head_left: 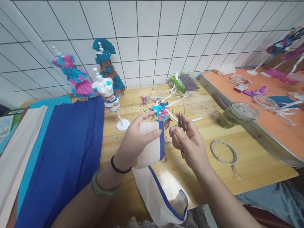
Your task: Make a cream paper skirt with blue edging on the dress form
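My left hand is closed on a strip of white crepe paper with a dark blue edge, thumb on its front. The strip hangs down over the table's front edge toward my lap. My right hand is closed round a small pair of scissors, blades pointing up, just right of the strip's blue edge. Both hands hover over a wooden table.
Blue, light blue and pale pink paper sheets lie at the left. A white mini mannequin on a stand and two paper-dressed figures stand behind. Paper scraps, a tape ring, a lidded glass jar and an orange table lie to the right.
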Available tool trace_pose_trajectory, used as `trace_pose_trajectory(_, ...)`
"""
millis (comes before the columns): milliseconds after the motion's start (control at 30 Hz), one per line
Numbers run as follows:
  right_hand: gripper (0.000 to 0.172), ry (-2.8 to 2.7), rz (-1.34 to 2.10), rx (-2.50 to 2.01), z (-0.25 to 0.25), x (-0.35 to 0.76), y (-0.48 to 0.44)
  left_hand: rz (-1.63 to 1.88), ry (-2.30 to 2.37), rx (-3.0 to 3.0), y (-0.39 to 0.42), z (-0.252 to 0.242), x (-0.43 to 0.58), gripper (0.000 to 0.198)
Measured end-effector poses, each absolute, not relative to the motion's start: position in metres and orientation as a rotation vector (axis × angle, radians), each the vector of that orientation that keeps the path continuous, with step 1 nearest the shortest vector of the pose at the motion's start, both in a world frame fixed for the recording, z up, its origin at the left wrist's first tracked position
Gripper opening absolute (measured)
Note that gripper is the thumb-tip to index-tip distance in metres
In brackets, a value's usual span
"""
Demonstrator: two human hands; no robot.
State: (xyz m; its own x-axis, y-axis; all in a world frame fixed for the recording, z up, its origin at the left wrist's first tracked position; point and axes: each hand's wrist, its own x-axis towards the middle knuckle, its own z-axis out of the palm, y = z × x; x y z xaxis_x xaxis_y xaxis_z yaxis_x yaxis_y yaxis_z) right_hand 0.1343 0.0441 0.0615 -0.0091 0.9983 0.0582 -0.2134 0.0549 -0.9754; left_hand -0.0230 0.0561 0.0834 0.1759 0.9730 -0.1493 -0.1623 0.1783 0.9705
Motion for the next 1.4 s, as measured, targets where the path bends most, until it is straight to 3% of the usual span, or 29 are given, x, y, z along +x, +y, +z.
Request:
trace_pose_trajectory(267, 0.063, -1.214, 1.189, -1.155, 0.064, 0.143, 0.042, 0.904, 1.125, 1.402, 0.055, 0.077, -0.015, 0.054)
trace_pose_trajectory(1000, 0.053, -1.169, 1.071, -1.261, 0.054, 0.158, 0.051, 0.889, 1.109, 1.439, 0.057, 0.074, -0.016, 0.053)
trace_pose_trajectory(1133, 0.041, -1.43, 1.239, -1.264, 0.051, 0.173, 0.047, 0.863, 1.15, 1.462, 0.059, 0.073, -0.019, 0.054)
trace_pose_trajectory(1400, 0.039, -1.883, 1.361, -1.222, 0.059, 0.19, 0.031, 0.741, 1.136, 1.449, 0.057, 0.075, -0.015, 0.057)
